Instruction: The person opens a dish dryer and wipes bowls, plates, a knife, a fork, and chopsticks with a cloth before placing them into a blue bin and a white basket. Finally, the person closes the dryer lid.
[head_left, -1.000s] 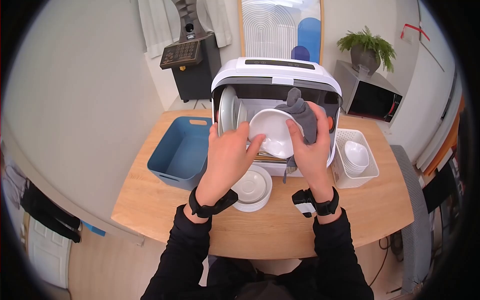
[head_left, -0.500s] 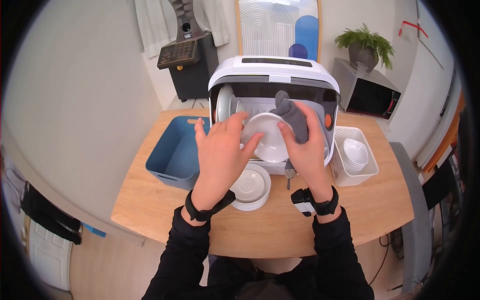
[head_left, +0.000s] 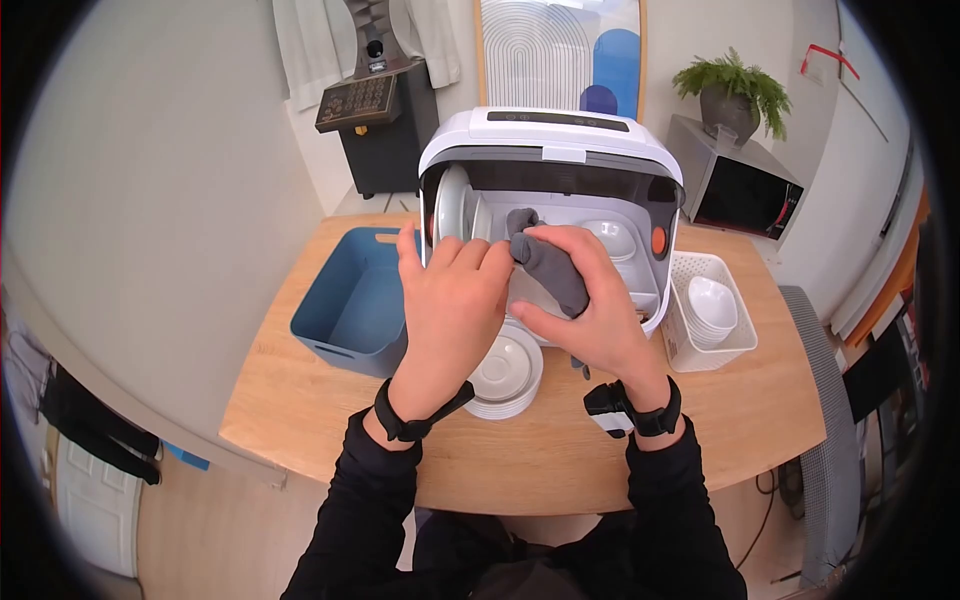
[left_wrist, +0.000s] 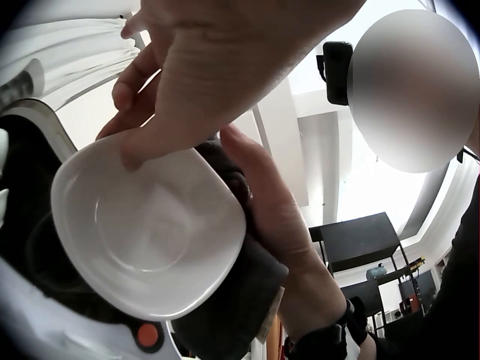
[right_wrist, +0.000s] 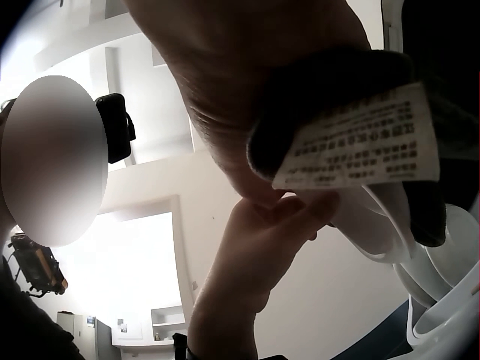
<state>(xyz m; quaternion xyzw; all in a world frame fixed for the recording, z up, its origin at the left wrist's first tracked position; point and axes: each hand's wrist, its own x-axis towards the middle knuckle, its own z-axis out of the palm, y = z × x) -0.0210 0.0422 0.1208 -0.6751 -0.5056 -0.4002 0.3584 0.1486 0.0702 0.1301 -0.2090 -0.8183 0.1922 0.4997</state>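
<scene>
My left hand (head_left: 452,315) pinches a white bowl (left_wrist: 154,229) by its rim, the thumb inside, as the left wrist view shows. A dark grey cloth (head_left: 552,278) is gripped in my right hand (head_left: 592,300) and lies against the outside of the bowl. A printed label (right_wrist: 367,142) hangs from the cloth in the right wrist view. In the head view the cloth and fingers hide much of the bowl. Both hands are in front of an open white dish cabinet (head_left: 555,125), where white plates (head_left: 455,215) stand at left and a bowl (head_left: 610,238) sits at right.
A stack of white plates (head_left: 500,372) stands on the wooden table (head_left: 540,465) before the cabinet. To the left is a blue basket (head_left: 345,300). A white basket (head_left: 715,358) with stacked bowls (head_left: 711,305) is at right. Behind it stands a microwave (head_left: 745,190).
The bowl has been turned so its inside no longer faces the head camera. My right hand and the cloth have shifted left, closer to my left hand.
</scene>
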